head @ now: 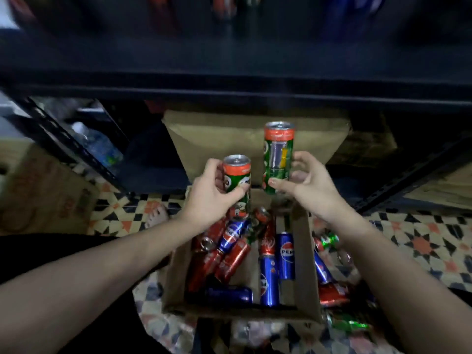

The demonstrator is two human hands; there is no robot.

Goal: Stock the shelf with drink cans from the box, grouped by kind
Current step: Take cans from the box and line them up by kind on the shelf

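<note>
Each hand grips one upright green can: left hand (207, 190) on left can (237, 178), right hand (307, 183) on right can (278, 157), both above the box (176, 274).

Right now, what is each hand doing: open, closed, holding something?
Left hand: closed on a green can with an orange top.
Right hand: closed on a second green can of the same kind, held higher.
</note>
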